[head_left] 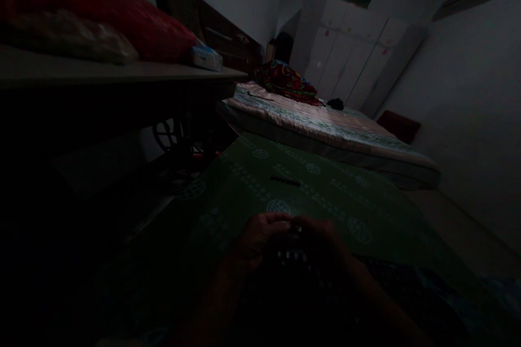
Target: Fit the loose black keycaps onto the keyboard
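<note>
In the dim light my left hand (262,233) and my right hand (325,236) meet low in the middle of the head view. Fingertips of both are closed together around a small item with a pale glint (296,229), too dark to name. Just below, between my wrists, several small shiny pieces (293,255) catch the light; their kind is not clear. Beyond my hands a short row of small dark pieces (285,180) lies on a green printed sheet (244,173).
A table (171,71) at the left bears a red plastic bag (109,16) and a small pale packet (207,57). Under it shows a wheel (163,135). A bed (325,124) with a bright bundled blanket (285,81) stands ahead, before a white wardrobe (345,49). Dark patterned cloth (443,287) lies at lower right.
</note>
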`<state>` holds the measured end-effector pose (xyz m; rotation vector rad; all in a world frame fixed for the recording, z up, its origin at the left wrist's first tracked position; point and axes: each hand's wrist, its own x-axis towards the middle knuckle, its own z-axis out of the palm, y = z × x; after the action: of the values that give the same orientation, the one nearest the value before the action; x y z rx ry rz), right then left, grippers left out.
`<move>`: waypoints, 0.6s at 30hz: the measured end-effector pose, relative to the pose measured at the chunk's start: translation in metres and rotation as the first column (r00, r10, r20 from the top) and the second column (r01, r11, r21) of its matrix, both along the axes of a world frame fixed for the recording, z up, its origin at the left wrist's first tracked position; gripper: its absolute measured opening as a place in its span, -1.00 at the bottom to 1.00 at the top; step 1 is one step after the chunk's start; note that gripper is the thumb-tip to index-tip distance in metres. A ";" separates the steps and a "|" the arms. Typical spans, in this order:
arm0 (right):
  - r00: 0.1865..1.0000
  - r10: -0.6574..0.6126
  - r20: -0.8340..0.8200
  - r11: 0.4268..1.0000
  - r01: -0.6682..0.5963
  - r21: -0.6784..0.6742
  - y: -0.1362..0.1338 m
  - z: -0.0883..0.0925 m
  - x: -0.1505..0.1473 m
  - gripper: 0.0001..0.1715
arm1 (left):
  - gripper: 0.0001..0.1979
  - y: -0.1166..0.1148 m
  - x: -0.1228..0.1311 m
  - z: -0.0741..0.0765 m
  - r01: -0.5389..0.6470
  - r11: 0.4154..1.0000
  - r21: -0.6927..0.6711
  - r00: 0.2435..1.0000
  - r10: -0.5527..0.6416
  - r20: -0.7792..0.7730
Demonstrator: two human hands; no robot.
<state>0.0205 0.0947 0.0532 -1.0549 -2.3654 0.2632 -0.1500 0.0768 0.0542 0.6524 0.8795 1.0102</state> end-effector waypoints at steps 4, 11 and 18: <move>0.994 0.074 0.083 0.995 -0.067 -0.079 0.011 0.000 0.005 -0.77 | -0.66 -0.001 -0.003 0.002 -0.015 1.000 0.002 0.999 0.015 -0.044; 0.972 -0.222 -0.071 0.945 0.197 -0.262 0.093 -0.016 0.037 -0.69 | -0.71 0.005 -0.008 0.004 -0.161 0.986 0.045 0.957 0.167 -0.236; 0.933 -0.356 -0.055 0.887 0.319 -0.334 0.174 -0.058 0.056 -0.75 | -0.80 0.009 -0.009 -0.002 -0.215 0.976 0.039 0.933 0.217 -0.289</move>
<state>0.0763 0.2685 -0.0047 -1.5391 -2.0303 0.5756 -0.1586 0.0859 0.0526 0.7333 1.2287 1.1311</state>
